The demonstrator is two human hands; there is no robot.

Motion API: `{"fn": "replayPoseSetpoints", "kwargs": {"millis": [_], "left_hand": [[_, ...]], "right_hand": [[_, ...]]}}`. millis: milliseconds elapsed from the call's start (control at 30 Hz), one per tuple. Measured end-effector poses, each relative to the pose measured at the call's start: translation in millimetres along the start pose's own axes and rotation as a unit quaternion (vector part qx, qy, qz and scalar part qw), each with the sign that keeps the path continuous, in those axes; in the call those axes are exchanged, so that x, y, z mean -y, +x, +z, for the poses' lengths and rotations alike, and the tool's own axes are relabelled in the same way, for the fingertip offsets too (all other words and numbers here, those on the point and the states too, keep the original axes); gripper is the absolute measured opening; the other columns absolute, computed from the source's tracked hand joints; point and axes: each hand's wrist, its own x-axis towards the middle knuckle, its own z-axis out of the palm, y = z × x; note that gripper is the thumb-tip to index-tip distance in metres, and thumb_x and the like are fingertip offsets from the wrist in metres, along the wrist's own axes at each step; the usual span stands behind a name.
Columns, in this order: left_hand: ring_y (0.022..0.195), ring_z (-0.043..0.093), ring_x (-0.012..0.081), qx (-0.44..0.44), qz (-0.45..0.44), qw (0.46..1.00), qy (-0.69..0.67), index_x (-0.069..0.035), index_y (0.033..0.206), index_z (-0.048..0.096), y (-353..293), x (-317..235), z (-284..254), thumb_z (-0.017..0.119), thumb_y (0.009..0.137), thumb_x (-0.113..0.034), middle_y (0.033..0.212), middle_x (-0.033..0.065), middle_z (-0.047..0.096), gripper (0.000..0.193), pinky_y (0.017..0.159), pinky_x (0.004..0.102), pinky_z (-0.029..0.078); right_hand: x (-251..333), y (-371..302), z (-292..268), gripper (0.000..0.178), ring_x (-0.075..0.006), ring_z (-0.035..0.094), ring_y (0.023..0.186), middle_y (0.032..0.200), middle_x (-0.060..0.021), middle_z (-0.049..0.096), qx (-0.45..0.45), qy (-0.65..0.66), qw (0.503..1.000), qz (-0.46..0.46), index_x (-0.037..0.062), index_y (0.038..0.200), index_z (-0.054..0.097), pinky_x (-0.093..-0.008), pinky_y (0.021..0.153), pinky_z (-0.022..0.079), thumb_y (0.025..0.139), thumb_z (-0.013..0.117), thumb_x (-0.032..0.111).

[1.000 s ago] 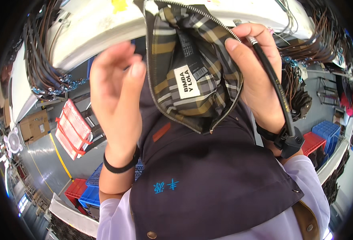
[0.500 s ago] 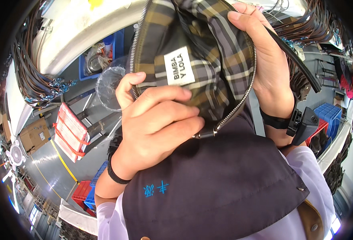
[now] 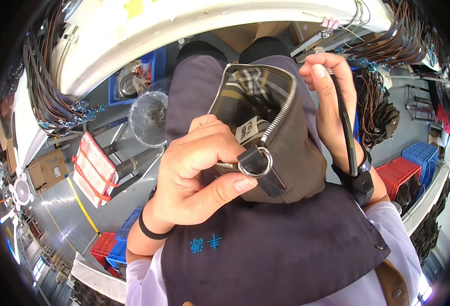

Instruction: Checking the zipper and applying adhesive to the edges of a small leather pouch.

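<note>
A dark brown zip pouch (image 3: pixel 299 166) rests over my lap, its zipper undone and its mouth gaping. Inside are a checked lining (image 3: pixel 248 89) and a white sewn label (image 3: pixel 247 129). My left hand (image 3: pixel 199 171) pinches the pouch at one end of the zipper, beside a black tab with a metal ring (image 3: pixel 255 162). To the right of the pouch, apart from it, my right hand (image 3: pixel 329 99) has its fingers curled round the upper end of a narrow black strap (image 3: pixel 346 127), which hangs down past my wrist.
A white table edge (image 3: pixel 209 23) curves across the front. Bundles of dark straps (image 3: pixel 49 84) hang at the left, more (image 3: pixel 398 30) at the right. Beneath the table are a blue crate (image 3: pixel 158 61) and a clear bag-lined bin (image 3: pixel 148 117). Red (image 3: pixel 398 176) and blue crates stand right.
The pouch has come down toward my lap and turned, showing its outer side and ring. My right hand has let go of its rim. My left fingers have left the lining for the zipper end.
</note>
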Motion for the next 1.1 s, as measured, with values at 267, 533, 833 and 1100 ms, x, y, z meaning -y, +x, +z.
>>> {"fn": "replayPoseSetpoints", "kwargs": {"millis": [267, 533, 833, 1100], "left_hand": [[0.060, 0.048, 0.0177, -0.026, 0.007, 0.999, 0.023, -0.007, 0.077, 0.062, -1.1, -3.7, 7.9, 0.077, 0.070, -0.015, 0.069, 0.0021, 0.056, 0.020, 0.068, 0.0313, 0.032], [0.064, 0.045, 0.0153, -0.040, 0.191, 0.891, 0.410, -0.015, 0.085, 0.059, -19.5, -27.0, 0.5, 0.077, 0.064, -0.015, 0.073, -0.0037, 0.052, 0.028, 0.075, 0.0454, 0.032], [0.070, 0.043, 0.0111, -0.171, 0.381, 0.739, 0.529, -0.019, 0.083, 0.057, -22.0, -13.6, 18.8, 0.060, 0.073, -0.017, 0.071, -0.0083, 0.050, 0.010, 0.073, 0.0431, 0.028], [0.069, 0.047, 0.0209, 0.009, 0.091, 0.888, 0.451, -0.012, 0.084, 0.065, -16.8, -38.2, 1.6, 0.072, 0.068, -0.020, 0.075, 0.0002, 0.053, 0.018, 0.070, 0.0466, 0.035]], "right_hand": [[46.5, 26.2, -2.1, 0.037, -0.0271, 0.063, 0.086, 0.086, -0.0117, 0.067, 0.355, 0.041, 0.903, -0.240, 0.0024, 0.100, 0.059, -0.0398, 0.082, 0.044, 0.083, 0.068, 0.034], [58.0, -8.7, -13.4, 0.028, -0.0162, 0.052, 0.066, 0.082, -0.0031, 0.065, 0.287, -0.081, 0.904, -0.306, 0.0186, 0.095, 0.052, -0.0412, 0.075, 0.039, 0.077, 0.072, 0.011], [52.3, -19.3, -4.2, 0.040, -0.0156, 0.052, 0.069, 0.090, -0.0009, 0.060, 0.201, -0.055, 0.897, -0.390, 0.0250, 0.105, 0.048, -0.0420, 0.076, 0.037, 0.077, 0.070, 0.007], [52.9, -12.3, -9.3, 0.039, -0.0167, 0.053, 0.068, 0.083, -0.0036, 0.060, 0.256, -0.043, 0.913, -0.313, 0.0175, 0.097, 0.045, -0.0414, 0.075, 0.037, 0.074, 0.074, 0.006]]}}
